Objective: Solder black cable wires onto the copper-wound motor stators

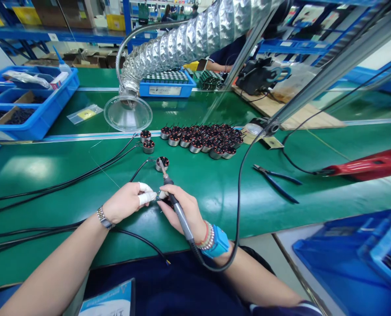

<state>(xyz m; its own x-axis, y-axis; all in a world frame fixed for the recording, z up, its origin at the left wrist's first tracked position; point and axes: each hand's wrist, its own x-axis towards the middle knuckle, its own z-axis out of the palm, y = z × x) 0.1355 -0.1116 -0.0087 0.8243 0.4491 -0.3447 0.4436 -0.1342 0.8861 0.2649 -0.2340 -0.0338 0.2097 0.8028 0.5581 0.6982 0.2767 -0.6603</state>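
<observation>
My right hand (188,210) is closed around a soldering iron (181,217). The iron's tip reaches forward over a small round motor stator (163,165) with copper windings, and whether it touches is not clear. My left hand (124,202), with white covers on some fingertips, pinches something small beside the right fingertips; what it is I cannot make out. A black cable (139,170) runs from near the left hand to that stator. Two more stators (148,146) stand behind it with cables attached. Further right sits a dense cluster of stators (197,145).
A fume duct with a clear hood (128,115) hangs over the bench. Blue-handled pliers (276,175) and a red tool (373,164) lie at right. Loose black cables (50,230) cross the left side. A blue parts bin (34,125) stands at far left.
</observation>
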